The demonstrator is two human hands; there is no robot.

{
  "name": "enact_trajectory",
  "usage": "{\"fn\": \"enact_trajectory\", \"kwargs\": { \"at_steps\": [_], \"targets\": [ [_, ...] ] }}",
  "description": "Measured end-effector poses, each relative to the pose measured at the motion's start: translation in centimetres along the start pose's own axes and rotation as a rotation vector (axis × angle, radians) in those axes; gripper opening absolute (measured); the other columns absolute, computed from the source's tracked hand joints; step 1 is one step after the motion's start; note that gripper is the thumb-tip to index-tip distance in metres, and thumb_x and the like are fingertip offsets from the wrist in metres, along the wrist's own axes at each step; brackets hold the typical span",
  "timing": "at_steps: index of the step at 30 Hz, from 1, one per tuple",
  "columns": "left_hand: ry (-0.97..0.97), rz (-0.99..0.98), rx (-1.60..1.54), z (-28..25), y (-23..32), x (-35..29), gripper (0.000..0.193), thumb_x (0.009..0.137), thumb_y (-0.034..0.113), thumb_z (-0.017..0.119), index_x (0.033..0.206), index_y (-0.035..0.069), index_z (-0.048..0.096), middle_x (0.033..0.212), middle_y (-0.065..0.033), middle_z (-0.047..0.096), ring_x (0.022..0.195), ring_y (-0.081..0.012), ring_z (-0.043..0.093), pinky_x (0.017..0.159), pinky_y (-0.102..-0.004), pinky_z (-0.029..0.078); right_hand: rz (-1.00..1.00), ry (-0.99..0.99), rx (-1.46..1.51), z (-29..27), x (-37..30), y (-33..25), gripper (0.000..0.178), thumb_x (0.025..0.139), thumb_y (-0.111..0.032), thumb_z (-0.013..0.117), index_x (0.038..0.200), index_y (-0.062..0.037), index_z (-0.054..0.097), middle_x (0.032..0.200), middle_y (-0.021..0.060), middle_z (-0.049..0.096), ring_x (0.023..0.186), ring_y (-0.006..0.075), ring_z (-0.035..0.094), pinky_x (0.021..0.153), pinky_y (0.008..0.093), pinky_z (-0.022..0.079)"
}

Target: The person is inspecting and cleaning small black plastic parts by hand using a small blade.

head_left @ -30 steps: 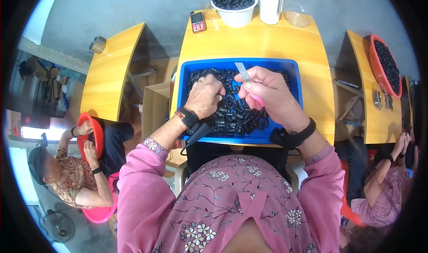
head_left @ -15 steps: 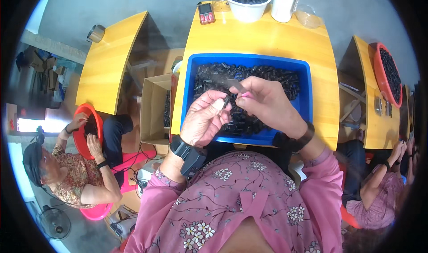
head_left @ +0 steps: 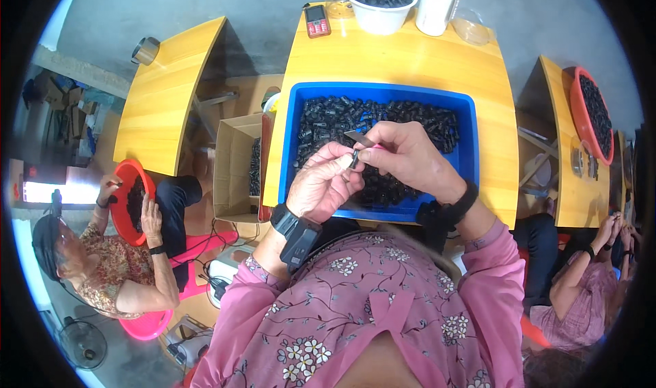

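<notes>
My left hand pinches a small black plastic part between thumb and fingers, over the middle of a blue tray. Close against it, my right hand is closed around a small knife. Its flat grey blade points up to the left, and a bit of pink shows at the grip. The right thumb tip is at the black part; whether the blade's edge touches it, I cannot tell. Many similar black parts fill the tray below both hands.
On the yellow table stand a white bowl of black parts, a white jug and a red phone. A cardboard box is at left. Seated people work either side, with red basins nearby.
My right hand has shifted slightly left and down, bringing its thumb up to the black part. The left hand has turned a little. The person at left has moved both hands at the basin.
</notes>
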State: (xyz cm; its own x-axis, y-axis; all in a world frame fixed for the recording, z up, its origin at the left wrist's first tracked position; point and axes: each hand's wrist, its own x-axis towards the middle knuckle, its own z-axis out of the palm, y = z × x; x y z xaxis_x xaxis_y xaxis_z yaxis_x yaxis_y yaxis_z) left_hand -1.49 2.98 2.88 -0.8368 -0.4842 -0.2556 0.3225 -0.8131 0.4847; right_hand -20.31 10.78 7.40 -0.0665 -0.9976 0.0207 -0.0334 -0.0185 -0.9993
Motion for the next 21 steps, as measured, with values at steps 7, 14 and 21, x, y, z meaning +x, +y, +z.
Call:
{"fn": "enact_trajectory", "kwargs": {
  "at_steps": [7,14,21],
  "targets": [
    [0.051,0.006,-0.008,-0.5,-0.2,-0.1,0.008,0.096,0.008,0.062,0.103,0.006,0.064,0.096,-0.0073,0.068,0.078,-0.015,0.063,0.072,-0.0302,0.051,-0.034,0.022,-0.142,0.3,0.1,0.4,0.012,0.085,-0.009,0.071,0.085,0.0024,0.066,0.068,0.0032,0.061,0.064,0.0077,0.055,0.06,0.0262,0.046],
    [0.01,0.033,0.048,-1.0,-0.7,0.0,0.008,0.096,0.008,0.062,0.103,0.007,0.064,0.101,-0.0055,0.066,0.079,-0.0137,0.06,0.071,-0.0301,0.05,-0.025,0.001,-0.11,0.3,0.5,1.3,0.011,0.082,-0.008,0.07,0.082,0.0023,0.066,0.063,0.0022,0.055,0.061,0.0071,0.049,0.057,0.0273,0.043],
    [0.009,0.029,0.023,-0.8,-0.8,0.4,0.015,0.095,0.008,0.063,0.11,0.008,0.065,0.1,-0.0057,0.066,0.078,-0.0139,0.059,0.073,-0.0302,0.048,0.047,0.036,-0.154,0.1,0.3,0.4,0.014,0.086,-0.011,0.068,0.084,0.0026,0.068,0.062,0.0013,0.055,0.059,0.007,0.049,0.055,0.027,0.042]
  ]
}}
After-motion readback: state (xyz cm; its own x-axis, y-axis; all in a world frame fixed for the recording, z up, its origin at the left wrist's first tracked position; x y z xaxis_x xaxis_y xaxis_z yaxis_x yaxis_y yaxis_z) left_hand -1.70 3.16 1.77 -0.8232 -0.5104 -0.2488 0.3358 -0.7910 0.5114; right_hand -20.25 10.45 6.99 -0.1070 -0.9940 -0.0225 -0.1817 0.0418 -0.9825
